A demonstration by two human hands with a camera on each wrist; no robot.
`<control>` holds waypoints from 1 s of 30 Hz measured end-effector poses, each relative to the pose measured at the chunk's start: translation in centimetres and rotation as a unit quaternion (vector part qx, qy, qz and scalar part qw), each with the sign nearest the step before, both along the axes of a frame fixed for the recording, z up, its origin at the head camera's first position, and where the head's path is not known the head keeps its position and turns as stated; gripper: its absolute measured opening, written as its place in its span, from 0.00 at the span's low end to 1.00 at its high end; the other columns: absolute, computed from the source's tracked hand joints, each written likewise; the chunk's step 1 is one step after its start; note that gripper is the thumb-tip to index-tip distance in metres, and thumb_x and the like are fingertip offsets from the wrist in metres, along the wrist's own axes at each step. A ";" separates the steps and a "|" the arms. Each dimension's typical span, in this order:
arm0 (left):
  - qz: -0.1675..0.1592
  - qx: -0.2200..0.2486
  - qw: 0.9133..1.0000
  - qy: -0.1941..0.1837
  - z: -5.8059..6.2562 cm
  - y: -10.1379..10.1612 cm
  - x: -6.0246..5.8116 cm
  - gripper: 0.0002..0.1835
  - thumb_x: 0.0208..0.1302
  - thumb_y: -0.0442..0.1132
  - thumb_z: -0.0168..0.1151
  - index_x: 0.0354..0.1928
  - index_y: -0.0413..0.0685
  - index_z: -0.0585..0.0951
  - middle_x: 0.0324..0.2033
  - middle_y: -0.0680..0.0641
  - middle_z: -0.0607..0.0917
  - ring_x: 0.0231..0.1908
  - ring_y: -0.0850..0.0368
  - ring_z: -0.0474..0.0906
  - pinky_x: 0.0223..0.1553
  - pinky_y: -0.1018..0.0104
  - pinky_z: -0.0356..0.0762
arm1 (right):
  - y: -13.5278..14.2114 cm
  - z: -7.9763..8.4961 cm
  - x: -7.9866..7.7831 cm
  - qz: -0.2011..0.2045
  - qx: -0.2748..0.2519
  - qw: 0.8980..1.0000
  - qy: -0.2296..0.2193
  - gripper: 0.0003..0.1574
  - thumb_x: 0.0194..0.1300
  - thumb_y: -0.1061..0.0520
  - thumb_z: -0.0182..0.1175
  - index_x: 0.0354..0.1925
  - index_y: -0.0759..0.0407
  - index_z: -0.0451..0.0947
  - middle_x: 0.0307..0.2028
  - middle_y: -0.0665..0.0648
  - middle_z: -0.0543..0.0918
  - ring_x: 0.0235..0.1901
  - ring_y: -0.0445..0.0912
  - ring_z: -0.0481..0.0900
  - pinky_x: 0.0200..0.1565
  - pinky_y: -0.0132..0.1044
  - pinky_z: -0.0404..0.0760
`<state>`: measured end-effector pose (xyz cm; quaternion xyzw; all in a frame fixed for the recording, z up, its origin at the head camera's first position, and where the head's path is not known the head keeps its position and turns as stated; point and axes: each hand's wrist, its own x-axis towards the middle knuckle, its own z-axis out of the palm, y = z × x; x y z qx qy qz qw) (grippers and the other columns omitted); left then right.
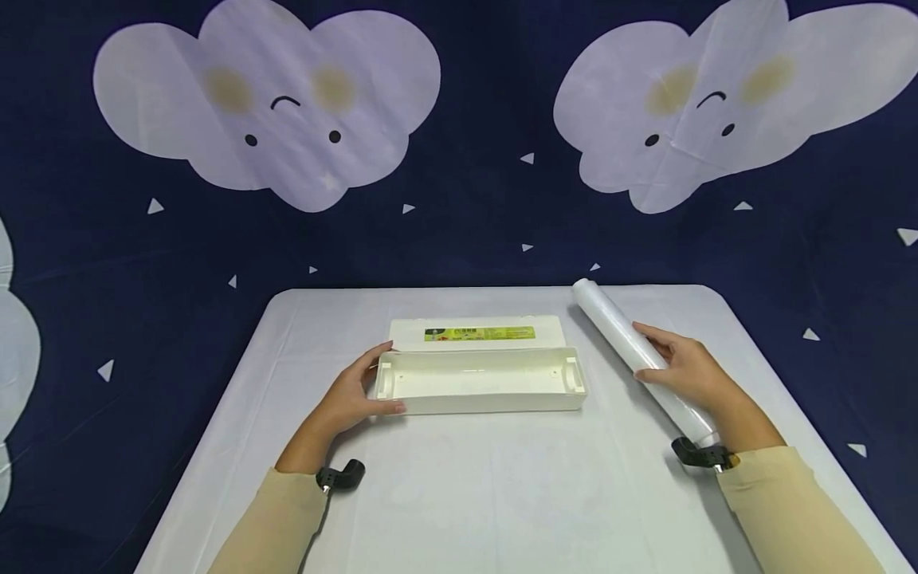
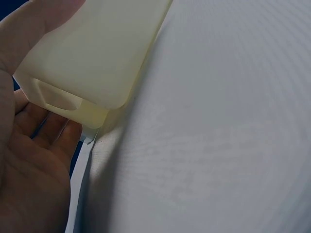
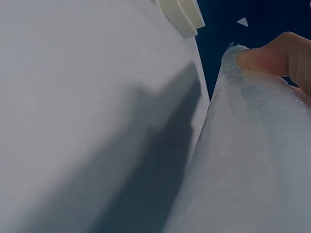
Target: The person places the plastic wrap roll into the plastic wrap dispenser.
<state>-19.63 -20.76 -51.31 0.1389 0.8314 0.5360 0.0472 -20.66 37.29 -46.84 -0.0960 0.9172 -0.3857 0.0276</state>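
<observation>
A long cream plastic-wrap dispenser box point(image 1: 480, 404) lies on the table in the head view, its tray facing up. Its lid point(image 1: 409, 333), with a green and yellow label, is folded open behind. My left hand point(image 1: 349, 396) holds the box's left end, thumb along the front wall and fingers at the back. In the left wrist view, the end wall of the box point(image 2: 90, 112) shows an oval recess close to the palm. On the right, my right hand point(image 1: 684, 368) grips a clear-white roll of plastic wrap point(image 1: 610, 323), which slants toward the back left. Film covers the roll point(image 3: 252, 160) in the right wrist view.
A white cloth covers the table point(image 1: 488, 494). Behind it hangs a dark blue curtain point(image 1: 488, 223) with cloud faces and small white triangles. Each wrist wears a black camera mount, one on the left point(image 1: 343, 476) and one on the right point(image 1: 699, 454).
</observation>
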 end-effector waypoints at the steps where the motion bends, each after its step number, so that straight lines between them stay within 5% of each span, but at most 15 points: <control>1: 0.000 0.000 1.000 0.000 0.0 0.0 0.0 0.64 0.40 0.43 0.92 0.81 0.53 0.64 0.75 0.41 0.69 0.74 0.39 0.64 0.74 0.38 0.53 | -0.1 0.1 -0.2 0.001 0.001 1.000 0.000 0.59 0.57 0.63 0.79 0.80 0.63 0.61 0.70 0.75 0.71 0.66 0.65 0.72 0.50 0.24 0.75; 5: 0.002 0.000 1.000 -0.002 0.0 0.1 -0.1 0.64 0.40 0.44 0.92 0.81 0.53 0.64 0.75 0.41 0.68 0.74 0.40 0.64 0.74 0.38 0.53 | -0.7 0.6 -0.8 0.008 0.000 1.000 0.005 0.58 0.58 0.64 0.79 0.80 0.61 0.62 0.68 0.74 0.73 0.63 0.64 0.75 0.48 0.32 0.80; 13: -0.006 -0.001 1.000 0.000 0.0 0.0 -0.2 0.64 0.42 0.42 0.91 0.82 0.52 0.63 0.75 0.38 0.68 0.73 0.38 0.65 0.71 0.36 0.59 | -1.7 1.5 -1.9 0.038 -0.014 0.999 0.032 0.55 0.55 0.66 0.79 0.77 0.65 0.66 0.67 0.73 0.75 0.62 0.63 0.76 0.46 0.19 0.74; 30: -0.006 0.011 1.000 -0.005 0.0 0.0 -0.1 0.64 0.41 0.41 0.92 0.81 0.50 0.63 0.74 0.41 0.70 0.72 0.39 0.67 0.71 0.39 0.59 | -3.7 2.4 -3.9 0.105 -0.046 0.991 0.063 0.54 0.54 0.69 0.80 0.75 0.66 0.69 0.65 0.71 0.77 0.60 0.62 0.78 0.49 0.20 0.76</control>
